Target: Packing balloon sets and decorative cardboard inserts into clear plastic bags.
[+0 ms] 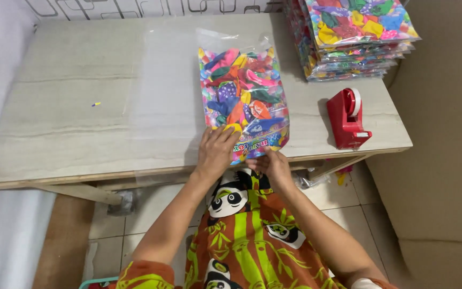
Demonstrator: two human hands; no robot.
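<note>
Clear bag of coloured balloons point(243, 96) lay on the pale table point(81, 107), left hand point(216, 151) flat with fingers spread on its near label end, right hand point(274, 165) pinching that edge, matching stack point(354, 37) behind, red tape dispenser point(347, 119) right of the bag

Balloon bag point(243, 91): clear glossy plastic film, crinkling, catching light. Tabletop point(81, 101): matt pale wood-grain laminate, looking smooth. Tape dispenser point(346, 119): shiny red hard plastic. Stacked packs point(351, 40): glossy film, glinting.
</note>
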